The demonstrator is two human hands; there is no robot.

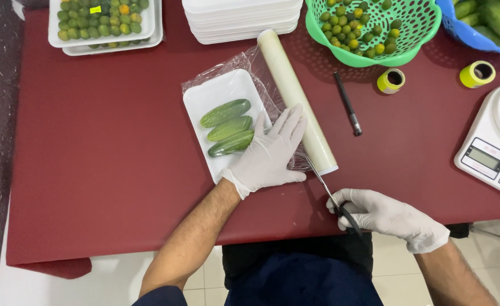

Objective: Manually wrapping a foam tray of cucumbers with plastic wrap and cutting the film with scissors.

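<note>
At the far left of the dark red surface (pixel 91 158), two stacked white trays of small green fruit (pixel 104 22) sit at the top edge. Near the middle, a white foam tray (pixel 219 93) holds three cucumbers (pixel 228 128) under clear cling film (pixel 261 73). The gloved left hand (pixel 270 150) lies flat and spread on the film beside the cling film roll (pixel 296 99). The gloved right hand (pixel 389 216) grips scissors (pixel 330 195), tips at the film's edge. A scale (pixel 496 141) stands far right.
</note>
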